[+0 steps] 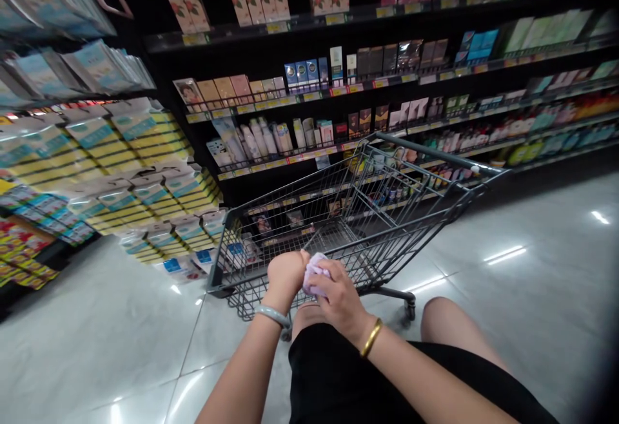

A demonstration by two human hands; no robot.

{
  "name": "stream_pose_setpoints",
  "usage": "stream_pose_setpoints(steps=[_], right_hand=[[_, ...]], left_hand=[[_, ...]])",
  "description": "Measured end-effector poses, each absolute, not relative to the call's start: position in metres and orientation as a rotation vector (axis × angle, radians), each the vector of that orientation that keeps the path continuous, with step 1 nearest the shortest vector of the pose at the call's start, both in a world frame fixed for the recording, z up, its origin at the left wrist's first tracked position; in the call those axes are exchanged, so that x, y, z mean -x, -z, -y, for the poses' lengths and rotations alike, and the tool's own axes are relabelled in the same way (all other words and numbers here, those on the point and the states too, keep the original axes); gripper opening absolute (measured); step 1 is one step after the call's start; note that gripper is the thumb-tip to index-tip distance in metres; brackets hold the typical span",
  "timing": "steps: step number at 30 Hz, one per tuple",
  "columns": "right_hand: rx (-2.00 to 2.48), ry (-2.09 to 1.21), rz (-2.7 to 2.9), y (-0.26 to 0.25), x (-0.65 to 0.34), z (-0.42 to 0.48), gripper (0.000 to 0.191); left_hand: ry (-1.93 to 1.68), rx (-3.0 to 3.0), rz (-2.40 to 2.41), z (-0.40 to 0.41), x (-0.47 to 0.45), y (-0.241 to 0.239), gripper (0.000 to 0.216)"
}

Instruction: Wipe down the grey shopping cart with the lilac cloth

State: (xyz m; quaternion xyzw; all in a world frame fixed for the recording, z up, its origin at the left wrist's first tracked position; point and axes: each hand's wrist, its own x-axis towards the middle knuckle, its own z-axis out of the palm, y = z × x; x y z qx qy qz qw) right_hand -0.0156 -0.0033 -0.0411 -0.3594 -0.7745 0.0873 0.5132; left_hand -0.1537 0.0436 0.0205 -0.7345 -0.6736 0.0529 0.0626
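A crumpled pale purple cloth [316, 274] is bunched in my right hand [338, 292], whose fingers press around it. Right beside it, my left hand [286, 272] is curled over the near rim of a dark grey wire shopping cart [406, 231]. Its back faces me and most of its fingers are hidden, so what it grips does not show. Both hands are close together at the cart's near side. A pale bangle [272, 314] circles my left wrist, and a gold bangle [371, 337] my right.
Beyond the cart run dark shelves [271, 28] of boxes and bottles. Yellow-and-blue packs [159, 134] hang at the left, below pale blue packets [97, 66]. My knee [454, 321] is near the cart's wheel [410, 308]. The grey tiled floor [120, 334] reflects lights.
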Motion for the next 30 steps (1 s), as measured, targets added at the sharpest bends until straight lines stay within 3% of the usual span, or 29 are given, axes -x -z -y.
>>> stream_pose_setpoints(steps=[4, 10, 17, 23, 30], right_hand=[[0.88, -0.09, 1.914, 0.013, -0.001, -0.015, 0.043], [1.228, -0.08, 1.673, -0.002, -0.056, -0.038, 0.032], [1.104, -0.14, 1.986, -0.017, 0.001, -0.043, 0.034], [1.361, -0.19, 2.191, -0.028, -0.035, -0.072, 0.022], [1.681, -0.046, 1.926, -0.03, -0.09, -0.084, 0.02]], left_hand=[[-0.135, 2.227, 2.012, -0.044, 0.152, -0.018, 0.048], [-0.072, 2.175, 2.05, -0.045, 0.149, -0.014, 0.052], [-0.13, 2.269, 2.091, -0.051, 0.15, -0.015, 0.033], [-0.118, 2.271, 1.991, -0.044, 0.146, -0.022, 0.039], [-0.097, 2.26, 1.782, -0.047, 0.145, -0.014, 0.041]])
